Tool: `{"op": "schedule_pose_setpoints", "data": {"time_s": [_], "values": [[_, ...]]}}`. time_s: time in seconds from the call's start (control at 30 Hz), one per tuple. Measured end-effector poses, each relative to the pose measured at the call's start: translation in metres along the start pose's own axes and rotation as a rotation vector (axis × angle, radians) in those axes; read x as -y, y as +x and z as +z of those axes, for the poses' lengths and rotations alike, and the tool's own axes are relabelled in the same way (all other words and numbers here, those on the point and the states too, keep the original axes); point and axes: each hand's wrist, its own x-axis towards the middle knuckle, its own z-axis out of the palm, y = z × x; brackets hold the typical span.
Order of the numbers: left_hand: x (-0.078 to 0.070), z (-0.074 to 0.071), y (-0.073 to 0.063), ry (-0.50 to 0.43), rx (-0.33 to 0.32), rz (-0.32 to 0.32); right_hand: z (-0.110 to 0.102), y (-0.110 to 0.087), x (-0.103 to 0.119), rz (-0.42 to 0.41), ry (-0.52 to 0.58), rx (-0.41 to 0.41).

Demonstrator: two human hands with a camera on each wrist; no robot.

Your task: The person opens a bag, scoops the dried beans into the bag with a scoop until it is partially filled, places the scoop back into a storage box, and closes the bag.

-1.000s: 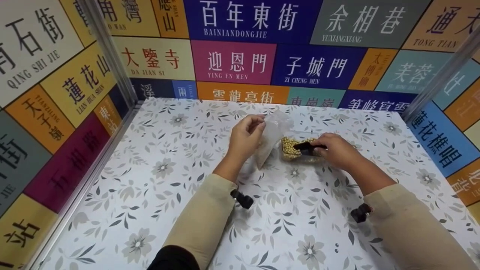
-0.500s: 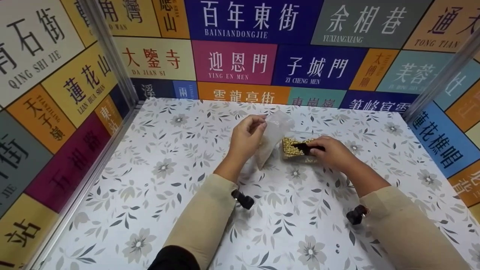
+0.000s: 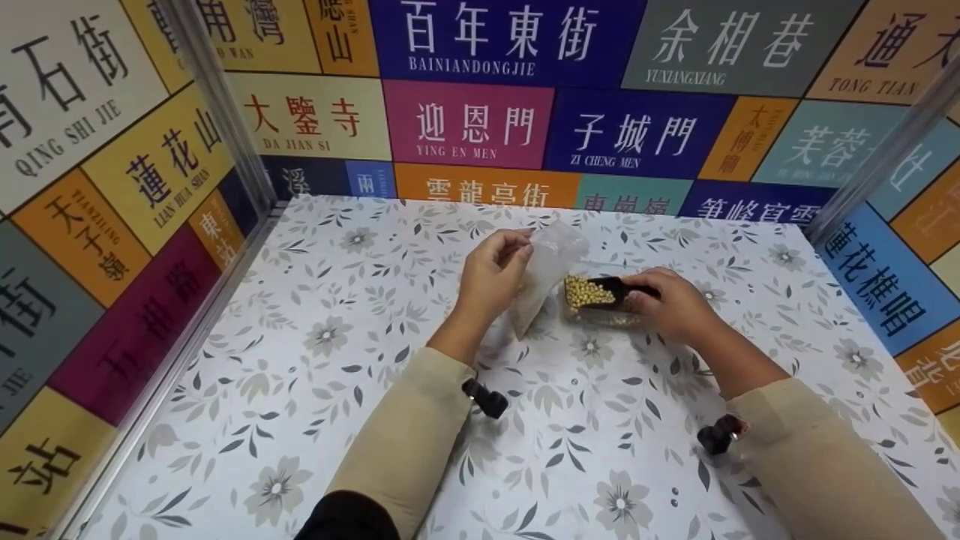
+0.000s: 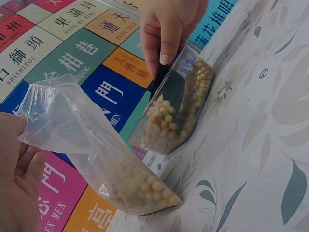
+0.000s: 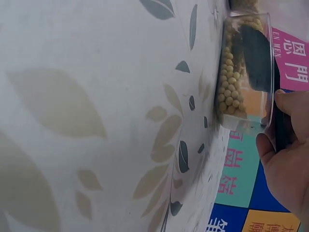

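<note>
My left hand (image 3: 491, 274) pinches the top edge of a clear plastic bag (image 4: 87, 121), which stands on the table with soybeans (image 4: 145, 188) in its bottom. Just right of the bag sits a clear plastic box (image 5: 244, 118) partly filled with soybeans (image 5: 231, 89). My right hand (image 3: 675, 304) grips the handle of a black scoop (image 3: 619, 289). Heaped with soybeans (image 3: 589, 291), the scoop lies at the box's opening, its blade seen through the box wall in the right wrist view.
A white tablecloth (image 3: 330, 450) with grey flowers and leaves covers the table. Panels of coloured street signs (image 3: 465, 124) stand behind it and along both sides, with metal posts (image 3: 232, 112) at the corners.
The right hand has pushed the scoop down into the box's soybeans and raised it again, now loaded with soybeans. The left hand and the bag stay in place.
</note>
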Motion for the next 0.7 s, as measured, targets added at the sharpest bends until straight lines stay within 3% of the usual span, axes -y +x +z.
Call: {"op": "schedule_pose_setpoints", "data": {"time_s": [0.27,0.5,0.7], "values": [[0.001,-0.001,-0.001,0.008,0.009,0.021,-0.011,-0.007,-0.007,0.054,0.083,-0.028],[0.0,-0.001,-0.001,0.02,0.007,0.017,-0.019,-0.012,-0.011,0.138,0.231,-0.026],[0.001,0.0,0.0,0.013,0.002,0.013,-0.028,-0.012,-0.008,0.146,0.281,-0.071]]}}
